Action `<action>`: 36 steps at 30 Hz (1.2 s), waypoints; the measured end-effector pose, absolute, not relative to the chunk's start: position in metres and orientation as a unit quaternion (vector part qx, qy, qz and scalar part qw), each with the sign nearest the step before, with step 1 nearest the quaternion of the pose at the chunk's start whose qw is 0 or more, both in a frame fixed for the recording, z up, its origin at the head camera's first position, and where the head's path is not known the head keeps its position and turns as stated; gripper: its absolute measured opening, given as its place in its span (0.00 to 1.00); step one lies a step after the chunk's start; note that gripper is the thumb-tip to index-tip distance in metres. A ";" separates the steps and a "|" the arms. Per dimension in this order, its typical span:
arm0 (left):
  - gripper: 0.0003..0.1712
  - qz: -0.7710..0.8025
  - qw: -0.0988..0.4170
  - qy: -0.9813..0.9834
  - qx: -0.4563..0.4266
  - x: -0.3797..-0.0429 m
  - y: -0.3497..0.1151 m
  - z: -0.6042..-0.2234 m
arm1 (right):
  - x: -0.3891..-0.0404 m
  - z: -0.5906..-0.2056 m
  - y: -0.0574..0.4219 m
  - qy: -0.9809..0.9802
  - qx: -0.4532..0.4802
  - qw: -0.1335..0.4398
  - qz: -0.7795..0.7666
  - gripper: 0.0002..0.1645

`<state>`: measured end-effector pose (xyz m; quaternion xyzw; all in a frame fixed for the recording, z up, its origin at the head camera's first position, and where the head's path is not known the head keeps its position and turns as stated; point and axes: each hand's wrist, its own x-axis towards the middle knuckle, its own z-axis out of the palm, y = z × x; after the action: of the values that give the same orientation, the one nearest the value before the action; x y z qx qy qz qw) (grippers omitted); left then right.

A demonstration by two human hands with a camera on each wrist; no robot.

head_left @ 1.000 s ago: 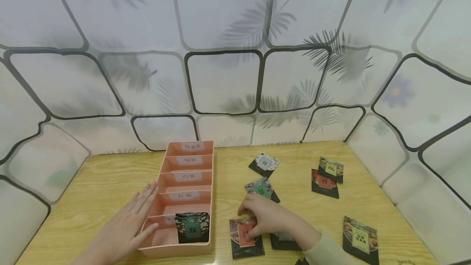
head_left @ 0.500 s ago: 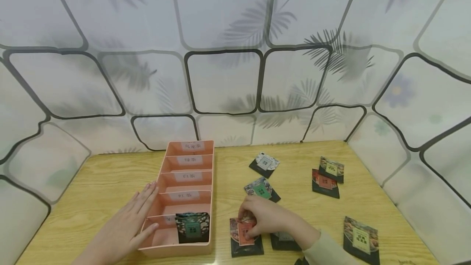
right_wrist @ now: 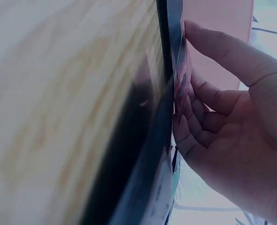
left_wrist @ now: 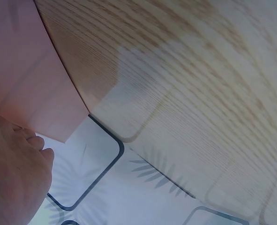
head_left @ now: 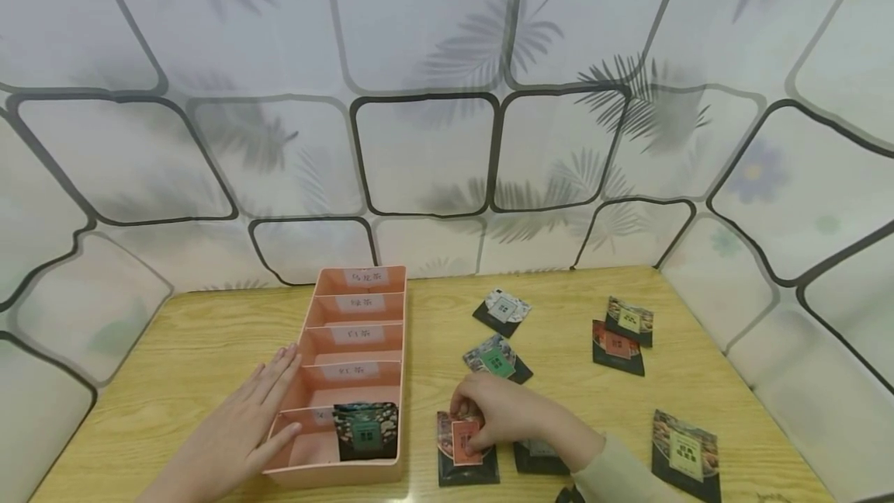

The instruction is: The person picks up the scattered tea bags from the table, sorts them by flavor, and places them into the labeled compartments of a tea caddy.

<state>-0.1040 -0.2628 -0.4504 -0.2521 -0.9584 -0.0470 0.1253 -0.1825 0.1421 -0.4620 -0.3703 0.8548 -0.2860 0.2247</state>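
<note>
On the wooden table stands a long pink box (head_left: pixel 335 476) split by dividers into several compartments, with handwritten labels. My left hand (head_left: pixel 244 418) rests against its left wall with fingers extended, thumb over the near rim; the left wrist view shows the hand (left_wrist: pixel 16 168) beside the pink wall. My right hand (head_left: pixel 506 410) holds a red-labelled tea packet (head_left: pixel 468 475), thumb on its front and fingers curled at its upper edge. The right wrist view has this packet (right_wrist: pixel 179 79) edge-on at the fingertips. Dark green-labelled packets (head_left: pixel 366 435) stand in the nearest compartment.
A green-labelled packet (head_left: pixel 496 359) and a white one (head_left: pixel 503 312) lie beyond my right hand. Another packet (head_left: pixel 538 460) is partly under my right wrist. Further right are two overlapping packets (head_left: pixel 628 320) and a yellow-labelled one (head_left: pixel 686 455). A patterned curtain (head_left: pixel 426 161) encloses the table.
The red-labelled packet has shifted slightly away from the near table edge under my right hand, whose fingers have drawn in at its top. The left hand and the box stay put.
</note>
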 end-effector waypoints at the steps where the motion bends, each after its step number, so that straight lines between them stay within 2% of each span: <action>1: 0.48 -0.048 0.127 -0.958 -0.252 -0.104 -0.263 -0.450 | -0.182 -0.462 0.142 0.854 -0.371 0.225 -0.287 0.21; 5: 0.48 -0.045 0.132 -0.957 -0.256 -0.104 -0.264 -0.451 | -0.181 -0.462 0.140 0.853 -0.369 0.227 -0.291 0.20; 13: 0.47 -0.047 0.123 -0.959 -0.249 -0.102 -0.263 -0.452 | -0.181 -0.459 0.139 0.856 -0.353 0.235 -0.297 0.29; 18: 0.48 -0.055 0.109 -0.963 -0.241 -0.102 -0.262 -0.452 | -0.182 -0.459 0.138 0.852 -0.360 0.225 -0.307 0.24; 25: 0.47 -0.053 0.114 -0.962 -0.243 -0.102 -0.262 -0.453 | -0.184 -0.454 0.138 0.848 -0.368 0.206 -0.320 0.14; 36: 0.48 -0.047 0.125 -0.957 -0.257 -0.104 -0.264 -0.452 | -0.196 -0.444 0.138 0.840 -0.347 0.172 -0.381 0.09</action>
<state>-0.1039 -0.2637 -0.4515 -0.2568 -0.9571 -0.0469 0.1254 -0.1964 0.1384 -0.4444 -0.3474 0.8396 -0.3806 0.1718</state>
